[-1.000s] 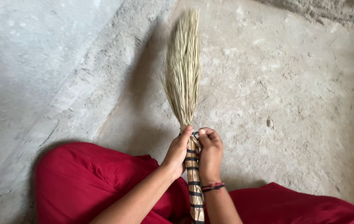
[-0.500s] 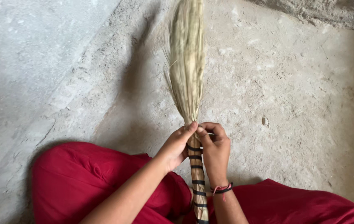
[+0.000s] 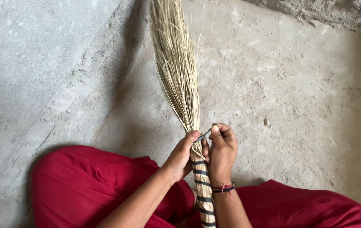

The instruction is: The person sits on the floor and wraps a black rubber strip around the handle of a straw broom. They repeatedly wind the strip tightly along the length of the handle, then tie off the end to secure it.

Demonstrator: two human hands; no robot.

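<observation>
On broom [image 3: 179, 76] — both hands' grip

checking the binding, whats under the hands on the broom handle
Black bands ring the handle below the hands. The left hand and right hand cover the top wraps; only a dark strip end shows between them.

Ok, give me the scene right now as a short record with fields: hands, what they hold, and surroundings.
left hand: gripping the top of the broom handle
right hand: beside the handle, pinching a dark band at the wrap's upper end
broom bristles: pale dry grass, fanning away from the person
handle wrap: dark bands at intervals
lap: red cloth
floor: rough, grey
</observation>
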